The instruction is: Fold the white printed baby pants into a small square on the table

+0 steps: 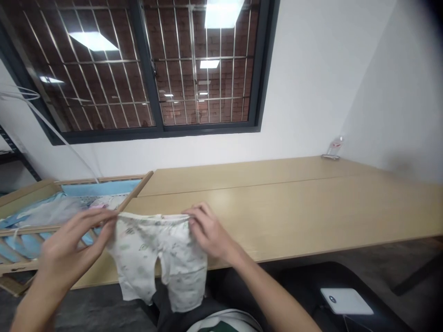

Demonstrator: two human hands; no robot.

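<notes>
A pair of small white shorts (138, 251) with a faint green and grey print hangs by its waistband over the table's front edge. My left hand (78, 242) pinches the left end of the waistband between thumb and fingers. At the other end, my right hand (207, 228) is closed on the waistband's right corner. The waistband is stretched nearly straight between both hands, and the two legs dangle below it, the lower parts in front of my lap.
A long wooden table (294, 207) runs along the wall under a barred window (204, 64). To the left stands a wooden crib (24, 228) with blue lining and bedding. A clear bottle (335, 146) sits in the far right corner. A white device (347, 301) lies on a black seat (311, 276).
</notes>
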